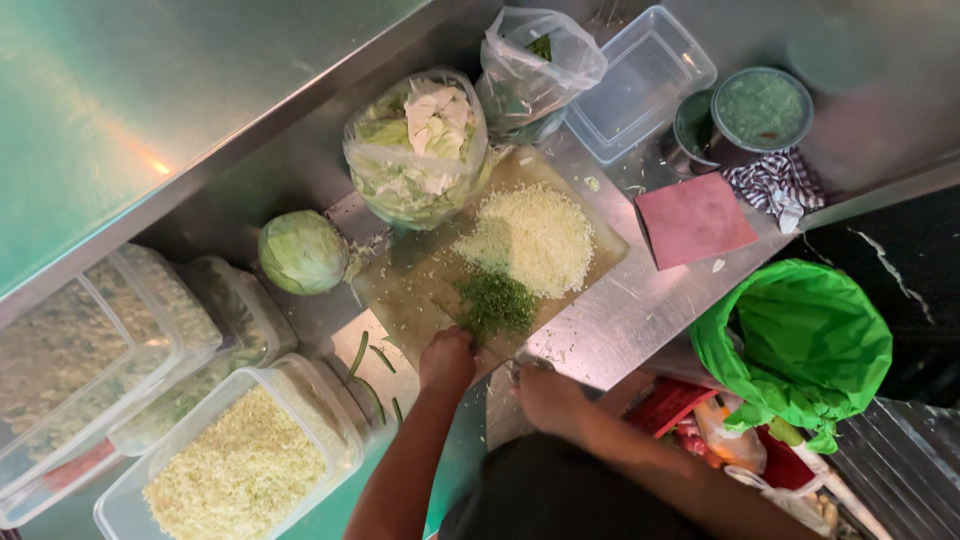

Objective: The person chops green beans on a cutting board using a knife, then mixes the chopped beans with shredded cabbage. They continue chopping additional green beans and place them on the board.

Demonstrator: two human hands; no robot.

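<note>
So the cutting board [420,290] sits mid-worktop [640,300], with a pile of chopped green herbs [495,303] at its near edge and shredded cabbage [530,238] heaped just behind that. The left hand [446,360] rests at the board's near edge, fingers curled together right against the herbs. The right hand [545,395] is just off the board's near corner, and honestly you can't tell how its fingers are set or whether they hold anything.

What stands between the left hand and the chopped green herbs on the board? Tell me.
Nothing visible does. The left hand rests at the near edge of the cutting board, right against the pile of chopped green herbs. The heap of shredded cabbage lies beyond the herbs, not between.
</note>
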